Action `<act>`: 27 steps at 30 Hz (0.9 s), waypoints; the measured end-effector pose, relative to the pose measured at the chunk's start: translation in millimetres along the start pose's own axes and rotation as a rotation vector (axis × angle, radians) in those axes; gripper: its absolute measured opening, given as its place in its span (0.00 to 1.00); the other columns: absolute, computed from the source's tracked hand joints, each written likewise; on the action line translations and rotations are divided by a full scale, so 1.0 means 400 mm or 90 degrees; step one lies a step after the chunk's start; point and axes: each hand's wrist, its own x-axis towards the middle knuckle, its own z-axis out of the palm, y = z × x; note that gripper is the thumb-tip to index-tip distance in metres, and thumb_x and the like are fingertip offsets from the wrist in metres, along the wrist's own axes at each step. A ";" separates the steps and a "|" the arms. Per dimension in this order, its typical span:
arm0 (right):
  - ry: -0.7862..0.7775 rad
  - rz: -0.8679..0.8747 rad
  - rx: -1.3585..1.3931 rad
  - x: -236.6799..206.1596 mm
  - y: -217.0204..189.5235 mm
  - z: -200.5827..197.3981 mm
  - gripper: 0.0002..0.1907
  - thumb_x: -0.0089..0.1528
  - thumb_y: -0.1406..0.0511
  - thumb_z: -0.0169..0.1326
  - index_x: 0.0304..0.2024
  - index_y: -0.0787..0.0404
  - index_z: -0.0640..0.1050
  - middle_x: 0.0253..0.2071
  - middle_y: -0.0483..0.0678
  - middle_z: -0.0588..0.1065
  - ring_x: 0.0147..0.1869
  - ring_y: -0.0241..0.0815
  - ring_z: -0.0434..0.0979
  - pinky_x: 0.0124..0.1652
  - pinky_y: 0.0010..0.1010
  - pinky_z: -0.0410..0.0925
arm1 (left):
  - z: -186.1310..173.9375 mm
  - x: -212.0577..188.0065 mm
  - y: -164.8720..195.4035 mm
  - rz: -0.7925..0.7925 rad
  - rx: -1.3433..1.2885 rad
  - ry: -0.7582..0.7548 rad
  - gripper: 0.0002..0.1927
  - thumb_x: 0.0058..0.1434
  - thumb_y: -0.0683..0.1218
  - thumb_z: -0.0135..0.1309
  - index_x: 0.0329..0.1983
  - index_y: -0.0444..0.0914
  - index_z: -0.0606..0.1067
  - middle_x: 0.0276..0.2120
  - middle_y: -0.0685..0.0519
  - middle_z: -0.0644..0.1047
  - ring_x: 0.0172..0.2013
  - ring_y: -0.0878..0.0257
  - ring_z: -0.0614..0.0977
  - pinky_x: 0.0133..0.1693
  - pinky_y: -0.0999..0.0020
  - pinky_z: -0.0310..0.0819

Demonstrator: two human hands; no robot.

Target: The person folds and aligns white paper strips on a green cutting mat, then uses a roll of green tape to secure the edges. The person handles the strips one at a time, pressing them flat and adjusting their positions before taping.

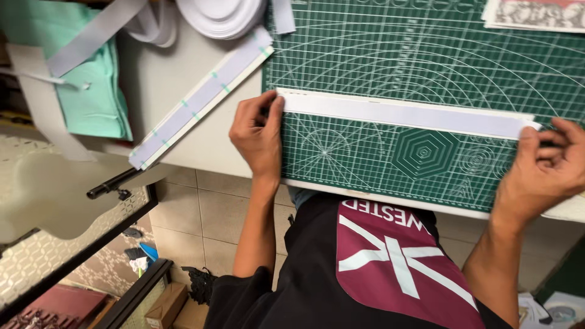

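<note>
Black and maroon apron point(390, 262) cloth, smooth with pale stripes across it, is filling the bottom of the view, closest to the lens. Beige floor tiles point(207, 219) are showing beside it, with a dark-framed patterned glass panel point(67, 244) leaning at the lower left.

Just beyond, both forearms are reaching up to a green cutting mat point(426, 67), a flat sheet printed with fine pale grids, arcs and hexagons, lying on an off-white table point(164, 79). A long white strip point(402, 114), thin, flat and matte, is lying across the mat's near half, slightly slanted down toward the right.

The left hand point(259, 137) is pressing fingertips on the strip's left end, fingers curled down against it rather than wrapped around. The right hand point(542, 167) is pinching the strip's right end between thumb and bent fingers.

Farther left, a second strip point(201, 97), pale with small teal marks, is resting diagonally on the table. Mint fabric point(91, 85) is hanging at the table's far left edge, grey ribbon point(91, 33) draped over it. A coiled white roll point(219, 15) is sitting at the top edge.
</note>
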 end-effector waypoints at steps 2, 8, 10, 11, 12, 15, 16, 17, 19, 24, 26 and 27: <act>-0.001 -0.025 -0.030 -0.003 0.008 -0.002 0.16 0.69 0.77 0.59 0.59 0.71 0.75 0.42 0.49 0.76 0.36 0.29 0.66 0.35 0.17 0.60 | -0.001 -0.001 0.005 -0.008 0.009 -0.001 0.07 0.64 0.42 0.64 0.44 0.37 0.83 0.34 0.56 0.80 0.25 0.72 0.72 0.29 0.76 0.67; -0.004 -0.059 -0.048 -0.007 0.051 -0.008 0.16 0.70 0.75 0.59 0.60 0.72 0.76 0.41 0.50 0.74 0.37 0.31 0.68 0.36 0.17 0.62 | 0.003 0.000 0.006 -0.005 0.018 -0.003 0.07 0.65 0.43 0.63 0.45 0.38 0.83 0.35 0.56 0.80 0.27 0.71 0.75 0.29 0.75 0.69; -0.010 -0.074 -0.049 -0.005 0.061 -0.010 0.16 0.70 0.74 0.59 0.60 0.72 0.75 0.41 0.50 0.74 0.38 0.32 0.70 0.37 0.17 0.65 | 0.006 0.003 0.003 -0.001 0.026 -0.003 0.07 0.65 0.43 0.62 0.45 0.39 0.83 0.36 0.56 0.80 0.28 0.71 0.78 0.29 0.75 0.71; -0.012 -0.080 -0.051 -0.005 0.064 -0.010 0.16 0.71 0.73 0.59 0.60 0.72 0.76 0.41 0.50 0.74 0.38 0.32 0.71 0.37 0.17 0.66 | 0.007 0.003 0.003 0.002 0.029 -0.002 0.07 0.66 0.43 0.62 0.45 0.39 0.83 0.36 0.55 0.80 0.29 0.71 0.78 0.30 0.75 0.72; -0.011 -0.082 -0.057 -0.004 0.065 -0.010 0.16 0.70 0.73 0.59 0.60 0.72 0.76 0.41 0.50 0.74 0.38 0.33 0.71 0.37 0.18 0.66 | 0.008 0.003 0.003 0.005 0.032 -0.001 0.07 0.66 0.43 0.62 0.45 0.39 0.83 0.36 0.55 0.80 0.30 0.70 0.79 0.31 0.75 0.73; -0.011 -0.109 -0.063 0.001 0.059 -0.009 0.15 0.70 0.73 0.60 0.58 0.72 0.76 0.42 0.52 0.75 0.39 0.34 0.72 0.36 0.18 0.66 | 0.009 0.001 0.004 0.011 0.039 0.003 0.07 0.67 0.43 0.61 0.46 0.39 0.83 0.37 0.55 0.80 0.32 0.70 0.81 0.32 0.74 0.75; -0.009 -0.113 -0.072 0.002 0.055 -0.010 0.14 0.69 0.74 0.60 0.57 0.72 0.77 0.42 0.52 0.75 0.39 0.34 0.72 0.36 0.19 0.66 | 0.010 -0.001 0.004 0.013 0.041 0.004 0.06 0.67 0.43 0.60 0.46 0.39 0.83 0.37 0.55 0.80 0.32 0.70 0.81 0.32 0.74 0.75; -0.008 -0.117 -0.080 0.005 0.051 -0.010 0.14 0.69 0.74 0.61 0.56 0.72 0.77 0.42 0.53 0.76 0.39 0.34 0.73 0.36 0.19 0.66 | 0.011 -0.001 0.003 0.015 0.043 0.007 0.06 0.68 0.43 0.60 0.46 0.39 0.83 0.37 0.55 0.80 0.32 0.70 0.81 0.32 0.74 0.75; -0.005 -0.107 -0.098 0.006 0.040 -0.009 0.13 0.68 0.75 0.61 0.54 0.72 0.78 0.41 0.52 0.76 0.38 0.34 0.72 0.35 0.19 0.65 | 0.013 -0.002 -0.003 0.021 0.047 0.012 0.07 0.69 0.43 0.58 0.47 0.39 0.82 0.38 0.55 0.81 0.32 0.70 0.81 0.32 0.74 0.75; -0.003 -0.127 -0.084 0.013 0.014 -0.005 0.11 0.69 0.79 0.61 0.53 0.73 0.78 0.43 0.53 0.77 0.40 0.35 0.75 0.37 0.19 0.67 | 0.013 -0.012 -0.026 0.064 0.104 0.025 0.08 0.72 0.42 0.55 0.51 0.38 0.81 0.38 0.53 0.81 0.27 0.67 0.77 0.28 0.72 0.69; -0.003 -0.123 -0.082 0.011 0.002 -0.005 0.10 0.69 0.80 0.61 0.52 0.73 0.78 0.43 0.54 0.78 0.40 0.35 0.77 0.36 0.20 0.68 | 0.015 -0.046 -0.021 0.187 0.166 0.021 0.08 0.72 0.43 0.56 0.52 0.39 0.79 0.41 0.52 0.81 0.33 0.63 0.80 0.32 0.70 0.73; -0.002 -0.103 -0.076 0.012 -0.004 -0.004 0.10 0.69 0.79 0.61 0.52 0.73 0.79 0.43 0.53 0.78 0.39 0.35 0.78 0.35 0.19 0.68 | 0.023 -0.073 -0.013 0.277 0.210 0.010 0.08 0.73 0.45 0.58 0.53 0.40 0.78 0.43 0.52 0.81 0.38 0.59 0.82 0.37 0.66 0.76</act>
